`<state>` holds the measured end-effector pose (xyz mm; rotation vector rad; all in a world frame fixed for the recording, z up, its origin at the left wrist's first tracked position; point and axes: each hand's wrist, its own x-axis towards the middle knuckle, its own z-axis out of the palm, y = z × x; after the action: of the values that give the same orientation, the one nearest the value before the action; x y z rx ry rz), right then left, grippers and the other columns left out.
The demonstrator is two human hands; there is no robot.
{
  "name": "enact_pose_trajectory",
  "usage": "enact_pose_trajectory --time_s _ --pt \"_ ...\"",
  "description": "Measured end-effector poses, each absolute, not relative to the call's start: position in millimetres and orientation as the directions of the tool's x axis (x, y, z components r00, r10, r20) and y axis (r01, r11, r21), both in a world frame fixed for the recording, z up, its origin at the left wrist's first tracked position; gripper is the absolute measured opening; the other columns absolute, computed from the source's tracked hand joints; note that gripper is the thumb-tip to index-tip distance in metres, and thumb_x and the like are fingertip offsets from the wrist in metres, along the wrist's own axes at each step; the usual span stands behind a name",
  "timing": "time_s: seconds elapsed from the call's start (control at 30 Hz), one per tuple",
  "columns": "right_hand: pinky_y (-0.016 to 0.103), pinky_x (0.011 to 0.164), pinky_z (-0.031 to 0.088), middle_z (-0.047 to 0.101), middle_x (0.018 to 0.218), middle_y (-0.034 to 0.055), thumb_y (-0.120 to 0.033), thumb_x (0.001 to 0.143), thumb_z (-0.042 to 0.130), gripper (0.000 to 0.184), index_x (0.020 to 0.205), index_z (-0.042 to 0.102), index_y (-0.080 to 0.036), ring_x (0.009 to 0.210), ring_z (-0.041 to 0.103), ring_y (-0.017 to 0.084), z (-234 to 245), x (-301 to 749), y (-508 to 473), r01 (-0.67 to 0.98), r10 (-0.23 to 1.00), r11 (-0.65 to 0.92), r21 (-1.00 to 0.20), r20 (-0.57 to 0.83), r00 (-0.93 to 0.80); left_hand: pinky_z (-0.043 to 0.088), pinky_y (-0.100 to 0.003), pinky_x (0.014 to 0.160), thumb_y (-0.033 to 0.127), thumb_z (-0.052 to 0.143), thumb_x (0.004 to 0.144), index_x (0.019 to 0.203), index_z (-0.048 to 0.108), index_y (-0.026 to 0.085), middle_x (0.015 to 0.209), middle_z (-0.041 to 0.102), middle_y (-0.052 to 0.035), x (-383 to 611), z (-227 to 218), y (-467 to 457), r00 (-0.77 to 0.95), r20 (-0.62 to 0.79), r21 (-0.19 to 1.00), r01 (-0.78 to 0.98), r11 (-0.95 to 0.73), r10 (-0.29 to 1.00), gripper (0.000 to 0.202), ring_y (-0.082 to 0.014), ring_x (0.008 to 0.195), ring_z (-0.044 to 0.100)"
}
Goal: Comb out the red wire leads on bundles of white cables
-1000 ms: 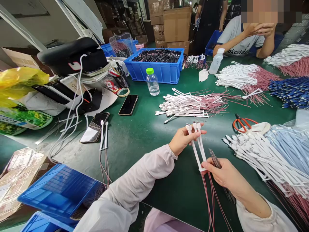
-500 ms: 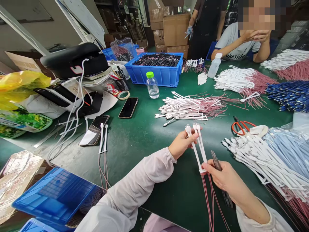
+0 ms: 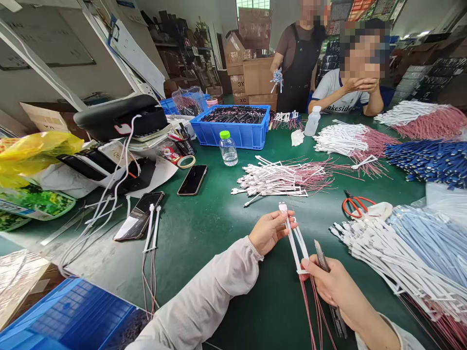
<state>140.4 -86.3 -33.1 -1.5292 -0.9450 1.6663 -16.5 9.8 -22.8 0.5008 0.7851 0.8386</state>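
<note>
Head view shows a green table [image 3: 204, 223] with a blue bin [image 3: 228, 135] near its far side. One large pile of white cables [image 3: 394, 257] lies right of the hands, and a smaller cable pile [image 3: 270, 179] lies beyond them. Raised over the table, a white cable set [image 3: 293, 245] is pinched near its plugs by the left hand [image 3: 267, 232] and at its lower end by the right hand [image 3: 337, 283], which also clasps a cutter knife [image 3: 321, 255]. Thin pink wires [image 3: 306, 306] hang below.
</note>
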Motion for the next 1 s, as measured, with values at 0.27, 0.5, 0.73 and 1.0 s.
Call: enact_pose_trajectory --time_s 0.27,0.5,0.73,1.0 --pt "0.02 0.033 0.016 0.033 0.04 -0.0093 -0.064 0.079 0.055 0.047 0.069 0.053 -0.018 0.032 0.02 0.005 -44 143 -86 0.027 0.879 -0.47 -0.882 -0.471 -0.077 0.053 -0.018 0.067 0.021 0.072 0.074 0.097 0.067 0.008 0.077 0.066 -0.0063 -21 -20 12 0.437 -0.418 0.735 -0.353 0.579 0.796 0.027 -0.0117 0.07 0.066" --pt "0.025 0.041 0.031 0.047 0.052 -0.0029 -0.059 0.083 0.055 0.05 0.106 0.066 -0.016 0.041 0.037 0.011 -33 168 -77 0.154 0.944 -0.329 -0.932 -0.32 0.081 0.048 -0.014 0.052 0.039 0.074 0.07 0.093 0.068 0.009 0.07 0.065 -0.0052 -24 -15 10 0.494 -0.402 0.847 -0.119 0.518 0.771 0.038 -0.0102 0.06 0.065" --pt "0.023 0.046 0.03 0.054 0.07 -0.0003 -0.044 0.085 0.063 0.046 0.125 0.059 -0.023 0.051 0.039 0.01 -14 167 -79 -0.21 0.914 -0.398 -0.893 -0.365 -0.179 0.045 -0.018 0.046 0.045 0.072 0.069 0.084 0.067 0.01 0.07 0.062 -0.0046 -20 -19 4 0.543 -0.29 0.951 0.068 0.303 0.788 0.039 -0.0114 0.057 0.062" --pt "0.021 0.041 0.023 0.055 0.07 -0.0002 -0.038 0.086 0.064 0.046 0.13 0.056 -0.027 0.047 0.036 0.006 -14 168 -82 -0.275 0.875 -0.481 -0.833 -0.436 -0.211 0.045 -0.018 0.049 0.044 0.064 0.076 0.085 0.069 0.013 0.066 0.061 -0.0015 -18 -19 -3 0.51 -0.207 0.965 0.246 0.089 0.835 0.033 -0.0097 0.054 0.059"
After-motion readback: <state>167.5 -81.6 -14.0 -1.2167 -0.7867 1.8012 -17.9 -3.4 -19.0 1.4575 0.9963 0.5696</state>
